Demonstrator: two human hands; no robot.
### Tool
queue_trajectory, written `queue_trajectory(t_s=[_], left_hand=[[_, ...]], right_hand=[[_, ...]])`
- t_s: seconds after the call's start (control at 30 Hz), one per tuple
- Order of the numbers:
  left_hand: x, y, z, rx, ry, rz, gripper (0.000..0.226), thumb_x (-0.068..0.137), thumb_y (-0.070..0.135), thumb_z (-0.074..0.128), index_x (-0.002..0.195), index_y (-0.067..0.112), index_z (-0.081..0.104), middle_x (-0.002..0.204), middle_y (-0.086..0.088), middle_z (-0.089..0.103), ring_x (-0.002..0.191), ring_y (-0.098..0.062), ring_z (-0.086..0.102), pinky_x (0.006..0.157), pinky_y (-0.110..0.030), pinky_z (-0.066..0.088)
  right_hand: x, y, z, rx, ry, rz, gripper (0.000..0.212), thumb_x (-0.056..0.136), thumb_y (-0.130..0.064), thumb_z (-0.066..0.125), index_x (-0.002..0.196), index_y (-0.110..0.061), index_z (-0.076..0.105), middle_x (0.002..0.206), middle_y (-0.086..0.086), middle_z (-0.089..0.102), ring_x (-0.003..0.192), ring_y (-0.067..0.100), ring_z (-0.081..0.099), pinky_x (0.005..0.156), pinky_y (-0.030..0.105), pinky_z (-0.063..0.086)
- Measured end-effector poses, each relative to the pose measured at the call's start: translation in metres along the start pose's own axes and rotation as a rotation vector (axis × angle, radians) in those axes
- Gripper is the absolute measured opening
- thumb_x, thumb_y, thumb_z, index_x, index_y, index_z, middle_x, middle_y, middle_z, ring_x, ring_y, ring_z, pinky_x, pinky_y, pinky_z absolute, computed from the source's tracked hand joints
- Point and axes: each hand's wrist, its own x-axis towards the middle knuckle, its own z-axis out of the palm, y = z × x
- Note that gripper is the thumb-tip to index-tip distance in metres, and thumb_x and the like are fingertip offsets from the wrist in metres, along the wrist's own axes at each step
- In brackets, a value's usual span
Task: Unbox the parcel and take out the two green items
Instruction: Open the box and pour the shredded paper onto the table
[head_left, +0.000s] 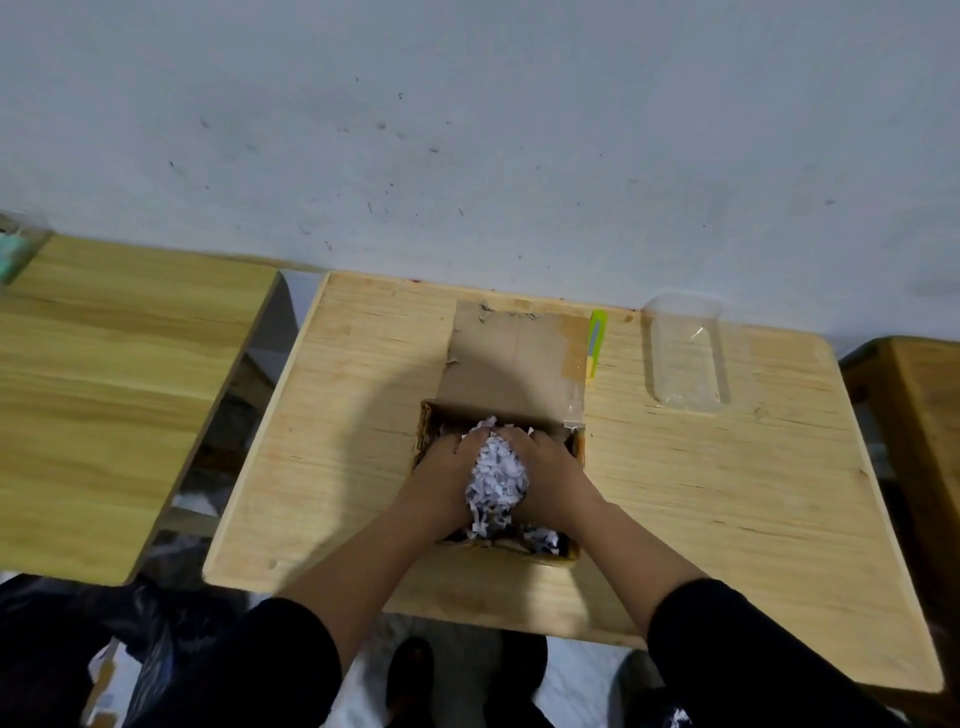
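An open cardboard box (427, 426) sits at the middle of the small wooden table (701, 493), its lid flap (514, 353) folded back flat toward the wall. Both hands are inside the box, cupped around one clump of white shredded paper (496, 478). My left hand (441, 478) presses the clump from the left, my right hand (550, 473) from the right. More shreds lie in the box near its front wall. No green item shows inside the box; the filling and my hands hide its contents.
A yellow-green utility knife (595, 343) lies just right of the lid flap. A clear plastic tray (685, 353) stands at the table's back right. A second wooden table (104, 389) is on the left, another surface at the far right edge. The wall is close behind.
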Motion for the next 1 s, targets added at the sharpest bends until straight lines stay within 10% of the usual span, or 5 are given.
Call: queue_trajectory(t_s=[0.57, 0.77, 1.0], left_hand=[[0.013, 0.018, -0.038, -0.072, 0.034, 0.131, 0.061, 0.072, 0.041, 0.060, 0.128, 0.022, 0.046, 0.112, -0.001, 0.061, 0.102, -0.017, 0.058, 0.089, -0.037, 0.049], [0.026, 0.042, -0.070, -0.007, 0.013, 0.203, 0.094, 0.056, 0.054, 0.074, 0.135, 0.049, 0.024, 0.117, 0.011, 0.054, 0.107, -0.012, 0.055, 0.089, -0.036, 0.052], [0.029, 0.116, -0.100, 0.041, 0.083, 0.416, 0.096, 0.062, 0.044, 0.078, 0.141, 0.030, 0.024, 0.129, -0.008, 0.049, 0.119, -0.025, 0.044, 0.098, -0.032, 0.038]], right_hand=[[-0.025, -0.022, -0.040, 0.025, 0.171, -0.005, 0.094, 0.051, -0.030, 0.082, 0.133, -0.033, 0.035, 0.121, 0.008, 0.056, 0.111, 0.027, 0.051, 0.094, 0.037, 0.046], [-0.054, -0.042, -0.085, 0.025, 0.322, -0.038, 0.093, 0.049, -0.021, 0.084, 0.132, -0.027, 0.043, 0.126, 0.003, 0.058, 0.113, 0.025, 0.052, 0.091, 0.028, 0.039], [-0.098, -0.031, -0.134, -0.026, 0.475, 0.022, 0.093, 0.043, -0.022, 0.084, 0.127, -0.031, 0.045, 0.117, 0.003, 0.062, 0.105, 0.023, 0.057, 0.083, 0.027, 0.044]])
